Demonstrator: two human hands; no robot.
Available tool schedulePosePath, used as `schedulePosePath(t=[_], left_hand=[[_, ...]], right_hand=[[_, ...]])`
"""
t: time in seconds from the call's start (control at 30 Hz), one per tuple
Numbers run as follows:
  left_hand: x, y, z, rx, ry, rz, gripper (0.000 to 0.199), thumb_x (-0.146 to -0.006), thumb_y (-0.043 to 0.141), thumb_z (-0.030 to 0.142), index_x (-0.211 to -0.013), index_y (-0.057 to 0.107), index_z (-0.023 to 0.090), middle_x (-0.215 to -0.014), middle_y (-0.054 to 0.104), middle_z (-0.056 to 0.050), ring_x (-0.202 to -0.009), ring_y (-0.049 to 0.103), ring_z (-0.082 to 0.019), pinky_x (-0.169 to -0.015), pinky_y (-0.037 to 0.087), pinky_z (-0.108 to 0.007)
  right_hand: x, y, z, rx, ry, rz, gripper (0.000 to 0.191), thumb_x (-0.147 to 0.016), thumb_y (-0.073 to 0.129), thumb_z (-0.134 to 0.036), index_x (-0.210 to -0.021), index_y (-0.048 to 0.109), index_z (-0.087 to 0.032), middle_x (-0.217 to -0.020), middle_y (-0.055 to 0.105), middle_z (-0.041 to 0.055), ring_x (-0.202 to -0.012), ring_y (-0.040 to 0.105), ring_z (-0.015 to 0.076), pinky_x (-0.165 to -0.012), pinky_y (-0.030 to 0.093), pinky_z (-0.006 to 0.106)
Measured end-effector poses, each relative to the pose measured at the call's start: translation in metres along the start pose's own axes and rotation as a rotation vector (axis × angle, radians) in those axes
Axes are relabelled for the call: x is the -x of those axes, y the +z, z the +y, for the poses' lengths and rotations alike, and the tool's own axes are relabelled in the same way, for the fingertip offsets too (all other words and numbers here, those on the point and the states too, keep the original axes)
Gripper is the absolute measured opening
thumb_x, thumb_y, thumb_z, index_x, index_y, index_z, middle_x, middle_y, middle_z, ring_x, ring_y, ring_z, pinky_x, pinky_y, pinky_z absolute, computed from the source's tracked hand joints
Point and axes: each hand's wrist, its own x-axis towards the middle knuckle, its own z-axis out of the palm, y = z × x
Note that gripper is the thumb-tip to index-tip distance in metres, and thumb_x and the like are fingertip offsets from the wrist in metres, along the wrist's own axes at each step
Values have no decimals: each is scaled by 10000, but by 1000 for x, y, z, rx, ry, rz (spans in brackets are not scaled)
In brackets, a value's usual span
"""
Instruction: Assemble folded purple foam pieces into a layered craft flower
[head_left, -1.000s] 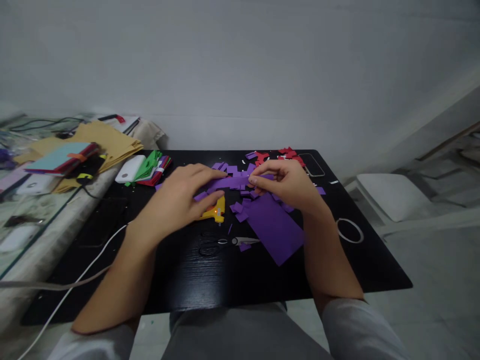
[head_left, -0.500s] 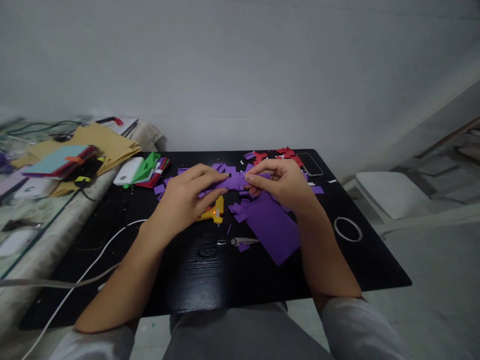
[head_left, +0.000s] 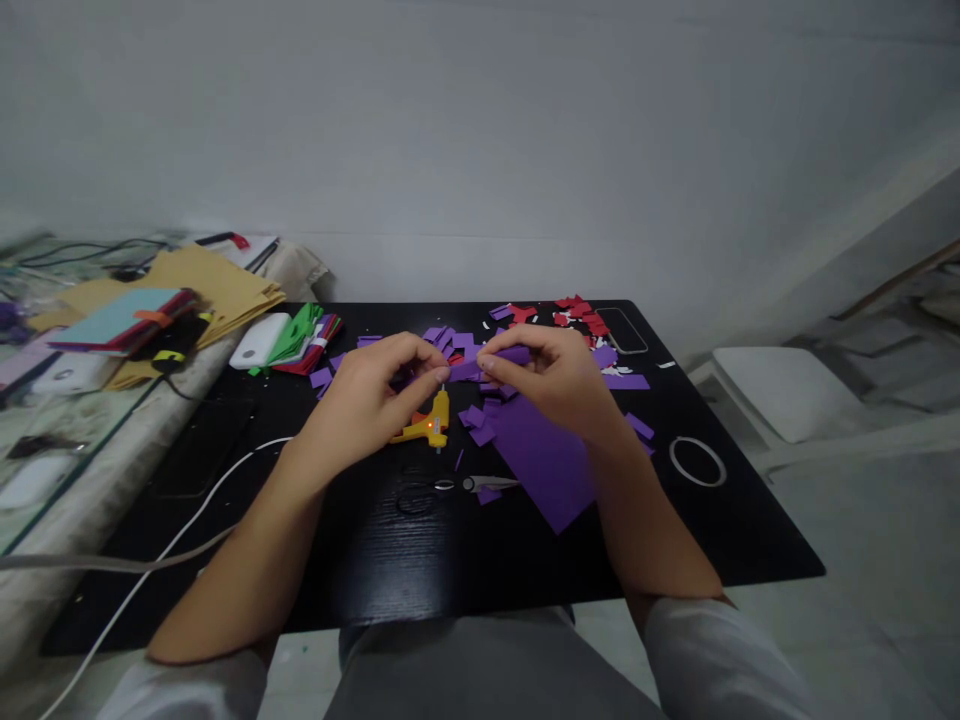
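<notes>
Between my two hands a narrow purple paper strip [head_left: 465, 371] is held above the black table. My left hand [head_left: 379, 395] pinches its left end between thumb and fingertips. The right part of the strip is in my right hand [head_left: 551, 378], closed with thumb against fingers. Below my left fingers lies a yellow glue gun [head_left: 435, 425] with a small orange light. A large purple sheet [head_left: 547, 465] rests under my right wrist. Small purple pieces [head_left: 476, 422] are scattered around and behind both hands.
Scissors [head_left: 491, 483] lie in front of the glue gun. Red scraps [head_left: 581, 315] are at the back, a ring [head_left: 697, 461] on the right. Green and red folded pieces [head_left: 304, 340] lie beside a white device [head_left: 259, 341]. A white cable [head_left: 187, 525] crosses the left side.
My hands have turned the purple strip, which now looks narrower and more tilted. My left thumb and fingers have come together, and my right hand has shifted slightly left.
</notes>
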Motion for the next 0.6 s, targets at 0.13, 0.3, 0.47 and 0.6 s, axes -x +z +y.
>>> schedulePosePath(t=[0.13, 0.3, 0.47, 0.6], left_hand=[[0, 3, 3, 23, 24, 2, 135, -1005, 642, 319, -974, 709, 206, -919, 740, -12, -823, 672, -156, -738, 499, -280], [0, 6, 7, 11, 102, 19, 133, -1011, 626, 274, -927, 686, 190, -881, 725, -19, -793, 655, -153, -726, 486, -283], [1, 7, 8, -2, 136, 31, 134, -1020, 622, 269, -929, 686, 193, -901, 739, -27, -816, 669, -159, -753, 499, -296], [1, 9, 8, 18, 112, 42, 94, -1007, 644, 258, -975, 702, 191, -918, 750, -24, -817, 680, -151, -752, 512, -283]], right_hand=[[2, 4, -3, 93, -18, -24, 104, -893, 778, -293, -896, 798, -191, -821, 777, 23, -682, 677, 140, -584, 492, 263], [4, 9, -4, 182, -18, -33, 96, -907, 764, -290, -898, 801, -203, -832, 781, 9, -678, 657, 132, -600, 469, 268], [4, 8, -6, 169, -8, -39, 104, -917, 749, -305, -898, 797, -215, -864, 787, 18, -756, 699, 163, -658, 514, 279], [4, 8, -9, 172, -35, -39, 77, -910, 749, -271, -885, 793, -213, -863, 786, 12, -760, 690, 155, -677, 512, 272]])
